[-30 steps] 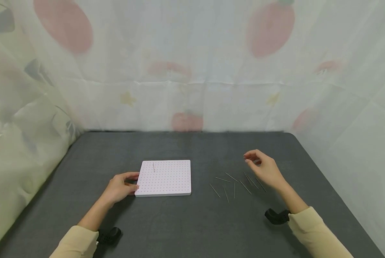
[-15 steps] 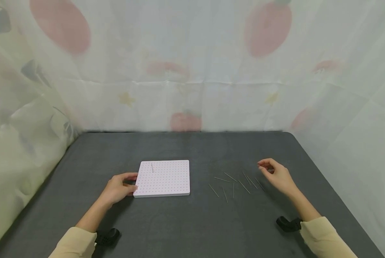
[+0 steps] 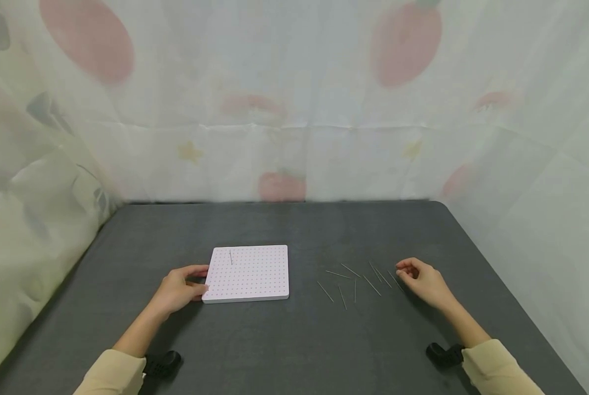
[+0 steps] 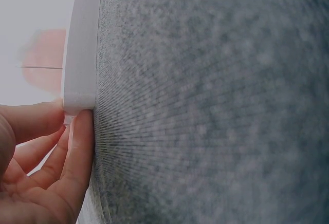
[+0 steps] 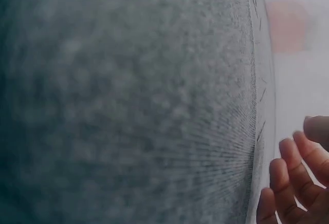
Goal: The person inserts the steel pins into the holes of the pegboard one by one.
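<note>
A white pegboard [image 3: 255, 276] with rows of small holes lies flat on the dark table. One thin metal pin [image 3: 231, 257] stands upright in a hole near its far left corner. My left hand [image 3: 176, 288] holds the board's left edge, thumb on the top rim and fingers along the side; the left wrist view shows the thumb [image 4: 36, 121] against the board corner [image 4: 79, 98]. Several loose thin pins [image 3: 372, 286] lie spread to the right of the board. Just right of them hovers my right hand [image 3: 425, 282], fingers loosely bent, with nothing visible between them.
The dark grey table [image 3: 275, 345] runs back to a white curtain [image 3: 324, 137] with fruit prints. More curtain hangs along the left and right sides. A black wrist camera [image 3: 163, 363] sits on the left forearm, another black wrist camera [image 3: 445, 355] on the right.
My right hand has moved right and nearer to me, then lower beside the rightmost pins. The left hand keeps its hold on the board. The whole head view has shifted slightly.
</note>
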The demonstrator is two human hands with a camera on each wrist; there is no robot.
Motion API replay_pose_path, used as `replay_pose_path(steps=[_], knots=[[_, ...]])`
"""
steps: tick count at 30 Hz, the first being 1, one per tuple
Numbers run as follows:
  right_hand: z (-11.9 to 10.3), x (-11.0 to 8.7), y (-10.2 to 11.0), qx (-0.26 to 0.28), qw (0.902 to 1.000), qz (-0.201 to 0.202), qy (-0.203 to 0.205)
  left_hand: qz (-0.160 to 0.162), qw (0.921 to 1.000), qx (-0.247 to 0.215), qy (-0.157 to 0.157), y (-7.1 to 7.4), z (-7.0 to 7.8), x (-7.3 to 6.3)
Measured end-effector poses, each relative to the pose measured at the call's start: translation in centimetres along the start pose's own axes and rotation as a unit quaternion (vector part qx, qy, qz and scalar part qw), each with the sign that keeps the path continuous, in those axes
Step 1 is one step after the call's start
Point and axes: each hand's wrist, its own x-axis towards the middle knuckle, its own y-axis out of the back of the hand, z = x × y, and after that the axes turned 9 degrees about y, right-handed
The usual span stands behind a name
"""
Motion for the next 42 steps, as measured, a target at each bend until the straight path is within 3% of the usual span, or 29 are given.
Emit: replay_pose_path(steps=[6, 19, 42], knots=[[-0.18, 0.07, 0.03, 0.006, 0.9994, -0.034, 0.004, 0.003, 1.0000, 0.003, 0.003, 0.02, -0.03, 0.00], [-0.48, 0.24, -0.40, -0.027, 0.9979, -0.055, 0.021, 0.005, 1.0000, 0.003, -0.001, -0.11, -0.07, 0.01], [-0.46, 0.33, -0.92, -0.030, 0.9987, -0.042, 0.006, 0.010, 0.9999, 0.004, -0.007, -0.07, -0.09, -0.02]])
